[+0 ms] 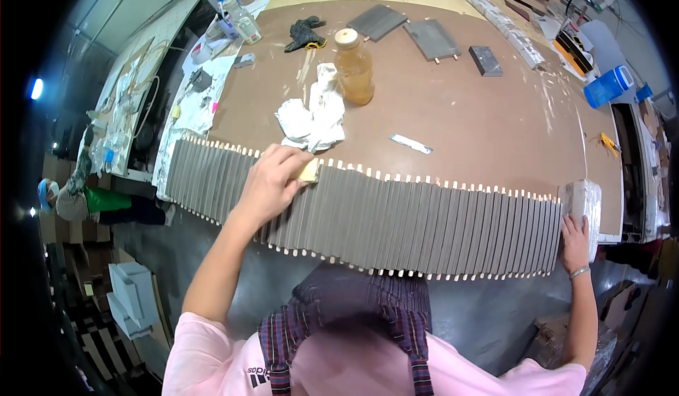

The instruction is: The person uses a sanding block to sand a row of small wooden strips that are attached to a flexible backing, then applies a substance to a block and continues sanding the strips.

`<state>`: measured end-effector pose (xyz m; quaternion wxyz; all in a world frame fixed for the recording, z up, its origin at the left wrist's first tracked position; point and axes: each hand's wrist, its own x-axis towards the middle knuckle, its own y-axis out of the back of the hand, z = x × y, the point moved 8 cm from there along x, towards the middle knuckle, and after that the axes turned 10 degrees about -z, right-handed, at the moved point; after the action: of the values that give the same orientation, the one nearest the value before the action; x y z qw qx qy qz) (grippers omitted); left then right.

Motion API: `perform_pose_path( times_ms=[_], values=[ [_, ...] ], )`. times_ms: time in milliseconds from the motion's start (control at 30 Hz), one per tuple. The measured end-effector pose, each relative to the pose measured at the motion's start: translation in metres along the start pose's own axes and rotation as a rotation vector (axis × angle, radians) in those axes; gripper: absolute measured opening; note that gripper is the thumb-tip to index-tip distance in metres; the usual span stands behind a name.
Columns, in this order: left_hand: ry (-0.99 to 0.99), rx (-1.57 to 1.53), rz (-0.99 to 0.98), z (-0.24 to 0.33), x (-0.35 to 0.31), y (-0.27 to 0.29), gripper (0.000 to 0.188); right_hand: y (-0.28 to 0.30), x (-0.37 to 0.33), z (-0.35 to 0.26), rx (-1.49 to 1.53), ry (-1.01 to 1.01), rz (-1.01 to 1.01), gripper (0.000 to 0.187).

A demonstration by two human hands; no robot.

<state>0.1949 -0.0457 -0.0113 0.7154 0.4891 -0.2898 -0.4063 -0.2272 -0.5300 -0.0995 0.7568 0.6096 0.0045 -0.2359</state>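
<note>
"Position of the work?"

"Grey slats (pixel 396 219) packed side by side along the near edge of the tabletop (pixel 474 141), pale pegs (pixel 359 169) projecting on both long sides. Close packing presumably lets each slat brace its neighbour."

"Left hand (pixel 272 184)?"

"Fingers curled in on a yellow sponge (pixel 308 173) over the row's far edge, a grip apparently suited to steady pressure."

"Right hand (pixel 575 244)?"

"At the row's right end, by a plastic-wrapped block (pixel 585 208). Fingers extended, no grip seen; probably steadying that end. The block likely serves as a stop."

"Beyond the row?"

"White cloth (pixel 327 116) and lidded jar (pixel 355 77), seemingly placed within reach yet off the slats."
</note>
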Motion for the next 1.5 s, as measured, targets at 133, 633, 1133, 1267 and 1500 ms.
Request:
perform_pose_path(
  times_ms=[133, 633, 1133, 1267, 1500],
  values=[
    [-0.203, -0.017, -0.163, 0.031, -0.018, 0.003, 0.048, -0.031, -0.014, 0.019, -0.055, -0.083, -0.056, 0.068],
    [-0.187, -0.046, -0.174, 0.044, -0.038, -0.009, 0.046, -0.021, -0.004, 0.003, -0.023, -0.070, -0.106, 0.086],
    [-0.083, 0.027, -0.039, 0.034, 0.010, -0.014, 0.044, -0.003, 0.011, 0.007, -0.093, 0.025, -0.055, 0.070],
    [-0.055, 0.104, 0.024, 0.027, 0.018, -0.005, 0.044, -0.009, 0.013, 0.010, -0.091, -0.007, -0.110, 0.070],
    [-0.064, 0.067, 0.001, 0.035, 0.022, -0.013, 0.047, -0.006, 0.008, 0.006, -0.085, 0.004, -0.050, 0.068]
  ],
)
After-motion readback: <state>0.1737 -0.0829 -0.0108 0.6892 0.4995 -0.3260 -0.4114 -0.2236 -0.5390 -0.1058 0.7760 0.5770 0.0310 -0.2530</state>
